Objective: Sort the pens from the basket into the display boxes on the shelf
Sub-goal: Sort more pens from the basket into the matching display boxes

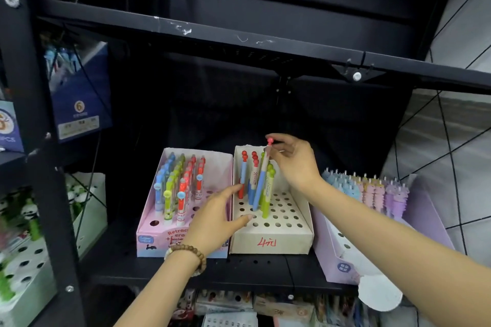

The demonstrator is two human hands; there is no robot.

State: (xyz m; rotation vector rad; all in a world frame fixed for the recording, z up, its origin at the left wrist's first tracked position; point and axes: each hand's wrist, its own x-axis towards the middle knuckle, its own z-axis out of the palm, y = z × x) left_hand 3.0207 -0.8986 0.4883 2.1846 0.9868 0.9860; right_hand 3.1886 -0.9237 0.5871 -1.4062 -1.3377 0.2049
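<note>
The right hand [293, 160] pinches the top of a blue pen [261, 183], its tip down among the holes of the white display box [271, 243] on the black shelf [239, 271]. The left hand [215, 218] lies open, holding nothing, fingers against that box's left wall. A pink box [152, 243] touches its left side; a lilac box [332, 249] stands just to its right.

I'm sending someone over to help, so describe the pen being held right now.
On the black shelf, find the middle white display box. The right hand pinches a blue pen there; it leans, its red knob above every neighbour.
</note>
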